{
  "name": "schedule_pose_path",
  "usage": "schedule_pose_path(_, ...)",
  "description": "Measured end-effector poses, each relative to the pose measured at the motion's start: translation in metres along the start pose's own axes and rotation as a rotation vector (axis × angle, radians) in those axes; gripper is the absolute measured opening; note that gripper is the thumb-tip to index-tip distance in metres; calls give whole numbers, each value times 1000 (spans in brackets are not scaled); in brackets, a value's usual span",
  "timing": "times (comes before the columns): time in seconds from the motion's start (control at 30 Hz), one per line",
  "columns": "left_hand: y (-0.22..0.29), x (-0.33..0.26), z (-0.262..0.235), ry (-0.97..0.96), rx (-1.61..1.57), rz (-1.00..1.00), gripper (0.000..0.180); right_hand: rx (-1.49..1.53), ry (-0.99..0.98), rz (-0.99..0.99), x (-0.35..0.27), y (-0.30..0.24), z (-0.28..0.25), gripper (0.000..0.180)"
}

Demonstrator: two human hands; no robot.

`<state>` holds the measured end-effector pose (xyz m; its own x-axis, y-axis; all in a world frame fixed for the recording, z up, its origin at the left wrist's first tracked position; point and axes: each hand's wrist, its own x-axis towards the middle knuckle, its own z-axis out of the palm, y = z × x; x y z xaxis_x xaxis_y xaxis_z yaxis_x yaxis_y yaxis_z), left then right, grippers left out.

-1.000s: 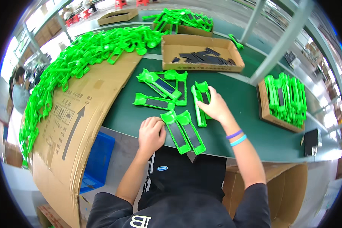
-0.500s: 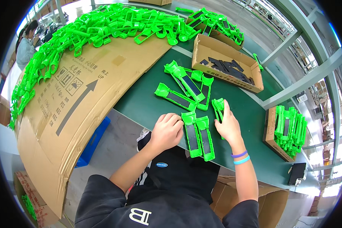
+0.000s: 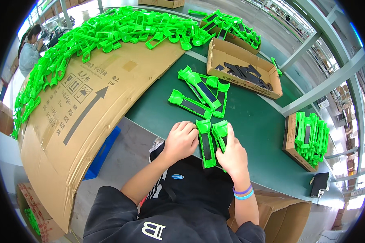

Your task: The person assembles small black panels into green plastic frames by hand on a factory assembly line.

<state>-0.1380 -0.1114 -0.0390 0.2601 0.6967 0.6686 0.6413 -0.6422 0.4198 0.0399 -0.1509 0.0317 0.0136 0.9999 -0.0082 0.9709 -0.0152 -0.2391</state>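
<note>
Both hands down at the near edge of the green table [image 3: 255, 125]: left hand [image 3: 181, 141] curled in a loose fist against one green plastic holder [image 3: 206, 142], right hand [image 3: 232, 154] pressing a second holder [image 3: 220, 133] flat, fingers extended. Risk: they lie close to the edge, so a nudge could tip one off.
</note>
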Motion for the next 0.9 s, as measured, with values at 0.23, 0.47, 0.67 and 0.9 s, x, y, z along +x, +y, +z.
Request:
schedule_pose_path(0.23, -7, -17, 2, 168, -160, -36, 7, 67, -48, 8, -3, -43, -1, 90)
schedule_pose_path(0.47, -12, -21, -7, 462, -761, -397, 12, -84, -84, -51, 4, -55, 3, 98)
schedule_pose_path(0.67, -18, -28, -12, 379, -693, -387, 9, -102, -5, -277, 19, -44, -4, 93)
schedule_pose_path(0.9, -14, -24, -18, 350, -603, -298, 6, 114, 32, -533, 100, -78, -41, 85)
